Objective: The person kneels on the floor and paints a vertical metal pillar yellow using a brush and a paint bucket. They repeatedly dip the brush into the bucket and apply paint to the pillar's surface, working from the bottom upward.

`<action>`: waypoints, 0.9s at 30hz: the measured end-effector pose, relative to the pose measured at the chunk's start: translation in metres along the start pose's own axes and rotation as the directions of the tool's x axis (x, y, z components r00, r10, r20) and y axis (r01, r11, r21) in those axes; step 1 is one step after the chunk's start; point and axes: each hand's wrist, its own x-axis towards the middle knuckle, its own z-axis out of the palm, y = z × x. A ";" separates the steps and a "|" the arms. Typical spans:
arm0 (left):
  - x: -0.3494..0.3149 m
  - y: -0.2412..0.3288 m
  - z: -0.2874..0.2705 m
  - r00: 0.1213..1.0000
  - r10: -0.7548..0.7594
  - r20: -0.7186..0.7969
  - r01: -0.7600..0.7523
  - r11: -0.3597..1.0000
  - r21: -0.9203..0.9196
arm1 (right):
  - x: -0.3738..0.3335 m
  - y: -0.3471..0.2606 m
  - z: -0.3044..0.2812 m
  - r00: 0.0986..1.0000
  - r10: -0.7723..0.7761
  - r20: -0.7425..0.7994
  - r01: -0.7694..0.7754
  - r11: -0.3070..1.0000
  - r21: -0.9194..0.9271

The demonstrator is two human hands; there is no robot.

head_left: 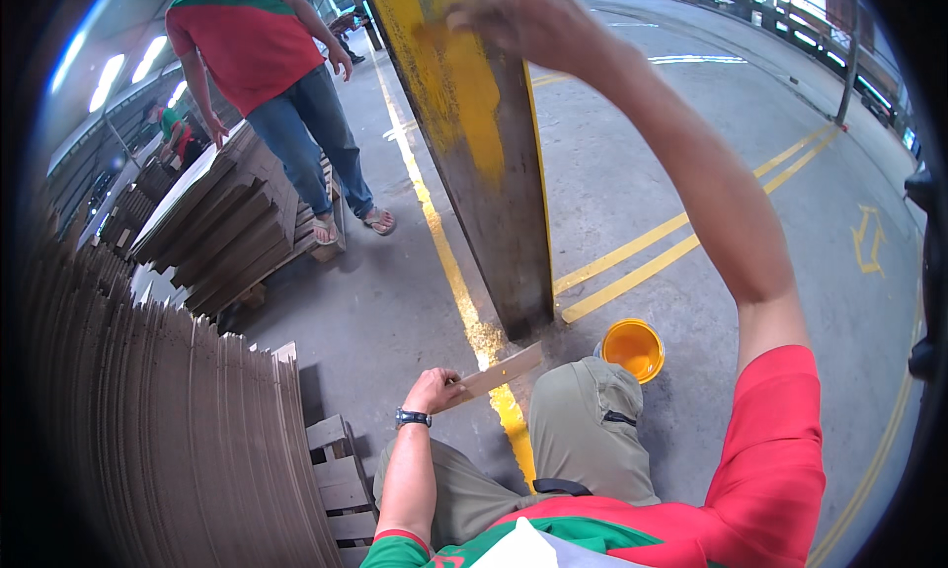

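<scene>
My right hand is raised to the upper part of a steel column, its fingers closed on what looks like a paintbrush, blurred and partly hidden. Yellow paint covers the column's upper face in uneven strokes; its lower part is bare dark metal. Down low, my left hand, with a watch on the wrist, grips one end of a flat tan strip of cardboard. The strip reaches across a yellow floor line toward the column's foot. A round tub of yellow paint stands beside my knee.
Tall stacks of cardboard sheets rise at my left, near a wooden pallet. Another person in a red and green shirt stands by a farther cardboard stack. Double yellow lines cross the floor on the right.
</scene>
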 end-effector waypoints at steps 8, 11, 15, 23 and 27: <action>-0.006 0.004 -0.006 1.000 0.006 0.019 -0.006 1.000 -0.022 | -0.072 -0.048 0.050 0.997 -0.064 0.039 0.074 0.929 -0.362; -0.006 -0.001 -0.005 0.999 -0.011 0.053 0.012 1.000 -0.015 | -0.151 -0.101 0.065 0.962 0.029 0.272 -0.033 0.999 0.008; -0.002 -0.006 -0.001 0.996 -0.004 0.084 0.000 0.999 0.039 | -0.144 -0.086 0.073 0.906 0.002 0.424 -0.112 0.965 0.235; 0.003 -0.008 0.005 0.992 -0.038 0.119 0.039 0.999 -0.002 | 0.018 0.019 0.005 0.954 0.044 -0.297 0.005 0.987 0.163; 0.006 -0.007 0.003 0.995 -0.019 0.097 0.016 0.999 0.029 | -0.008 -0.007 0.034 0.917 -0.099 -0.387 0.136 0.988 0.070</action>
